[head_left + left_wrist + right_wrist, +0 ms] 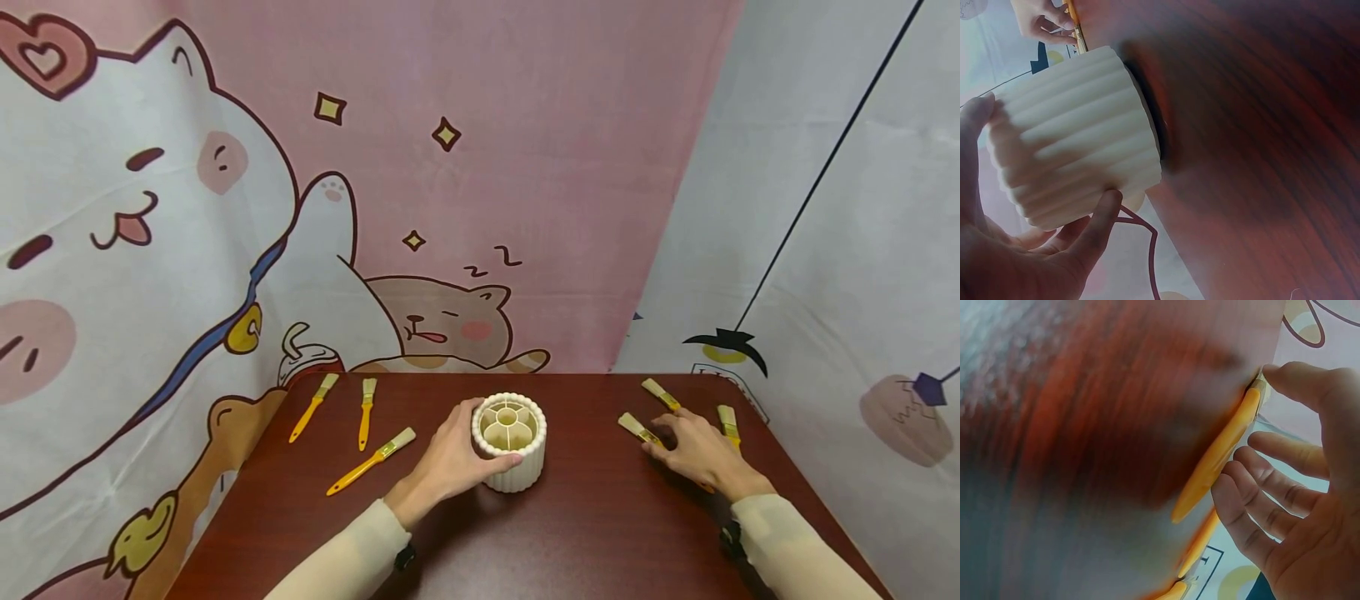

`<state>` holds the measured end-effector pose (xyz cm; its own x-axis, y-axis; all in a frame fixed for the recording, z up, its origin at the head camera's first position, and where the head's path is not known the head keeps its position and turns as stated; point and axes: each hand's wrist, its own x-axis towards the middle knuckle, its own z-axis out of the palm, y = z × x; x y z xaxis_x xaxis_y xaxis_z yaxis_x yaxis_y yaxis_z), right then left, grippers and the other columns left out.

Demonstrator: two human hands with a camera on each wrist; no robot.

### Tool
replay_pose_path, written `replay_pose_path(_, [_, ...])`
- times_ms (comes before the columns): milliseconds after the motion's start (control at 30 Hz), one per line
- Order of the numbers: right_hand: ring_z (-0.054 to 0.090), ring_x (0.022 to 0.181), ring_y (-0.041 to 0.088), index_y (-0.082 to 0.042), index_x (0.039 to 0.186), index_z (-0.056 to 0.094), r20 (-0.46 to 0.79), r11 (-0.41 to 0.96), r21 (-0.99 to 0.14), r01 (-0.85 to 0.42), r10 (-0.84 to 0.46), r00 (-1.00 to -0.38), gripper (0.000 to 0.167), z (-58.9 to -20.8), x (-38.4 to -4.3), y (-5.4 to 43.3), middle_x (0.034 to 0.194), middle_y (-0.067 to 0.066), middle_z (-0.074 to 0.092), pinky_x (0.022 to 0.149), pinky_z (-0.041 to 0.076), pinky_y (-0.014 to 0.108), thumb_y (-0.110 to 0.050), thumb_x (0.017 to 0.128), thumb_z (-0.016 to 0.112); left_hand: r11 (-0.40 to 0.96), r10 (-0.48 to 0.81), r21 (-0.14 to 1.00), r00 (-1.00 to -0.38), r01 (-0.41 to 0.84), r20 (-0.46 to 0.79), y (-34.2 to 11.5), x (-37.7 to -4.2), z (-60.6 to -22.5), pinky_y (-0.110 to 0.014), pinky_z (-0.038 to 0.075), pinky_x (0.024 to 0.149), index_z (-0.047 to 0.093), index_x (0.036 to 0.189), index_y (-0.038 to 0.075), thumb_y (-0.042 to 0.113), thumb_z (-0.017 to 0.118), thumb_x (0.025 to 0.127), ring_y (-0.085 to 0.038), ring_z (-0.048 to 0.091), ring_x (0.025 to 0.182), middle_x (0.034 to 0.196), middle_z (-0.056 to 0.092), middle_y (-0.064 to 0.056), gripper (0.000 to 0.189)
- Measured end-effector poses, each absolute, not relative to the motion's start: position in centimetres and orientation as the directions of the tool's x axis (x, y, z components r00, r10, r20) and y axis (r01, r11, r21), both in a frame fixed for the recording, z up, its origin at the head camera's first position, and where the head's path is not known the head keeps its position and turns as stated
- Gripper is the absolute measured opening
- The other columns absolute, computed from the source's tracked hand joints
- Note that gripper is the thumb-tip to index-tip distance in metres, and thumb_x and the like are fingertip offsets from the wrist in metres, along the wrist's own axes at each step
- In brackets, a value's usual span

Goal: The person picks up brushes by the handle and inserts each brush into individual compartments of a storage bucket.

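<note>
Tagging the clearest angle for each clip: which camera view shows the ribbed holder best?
The head view: looking down, it shows the ribbed holder with its rim and inner dividers. The left wrist view shows its outer wall close up, but not the inside; the right wrist view doesn't show it.

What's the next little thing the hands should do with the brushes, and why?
Probably have the right grip pinch the slim, yellow-handled paintbrush with pale bristles. It's right at that brush, and the left grip is holding the round, cream, ribbed holder, whose compartments show no brushes inside.
</note>
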<state>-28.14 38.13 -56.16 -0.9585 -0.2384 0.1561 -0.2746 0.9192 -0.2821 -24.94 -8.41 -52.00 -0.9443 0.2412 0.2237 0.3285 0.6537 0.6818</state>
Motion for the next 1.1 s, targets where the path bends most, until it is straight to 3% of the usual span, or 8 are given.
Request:
replay_pose_path(400, [0.081,0.106,0.038,0.003,0.131,0.082,0.167,0.907,-0.299,-0.295,-0.255,-0.952,0.054,-56.49,-28.38,38.23,0.121,0.017,0.083,0.093,0.067,0.065,-0.039,0.100,0.093,0.650,0.241,0.686,-0.945,0.327,0.223,-8.48,-24.97,-52.16,-0.056,0.063,0.116,0.052,0.166,0.015,0.077,0.098,0.079,-0.035,0.072,0.139,0.153,0.068,-0.012,0.116])
replay_pose_path(1100, [0.080,0.101,0.034,-0.005,0.125,0.087,0.169,0.913,-0.308,-0.268,-0.225,-0.960,0.037,-56.98,-29.11,37.78,0.113,0.013,0.085,0.084,0.068,0.060,-0.032,0.100,0.094,0.638,0.248,0.693,-0.941,0.336,0.229,-8.48,-25.08,-52.19,-0.054,0.063,0.115,0.051,0.165,0.016,0.074,0.099,0.080,-0.033,0.072,0.138,0.152,0.068,-0.010,0.114])
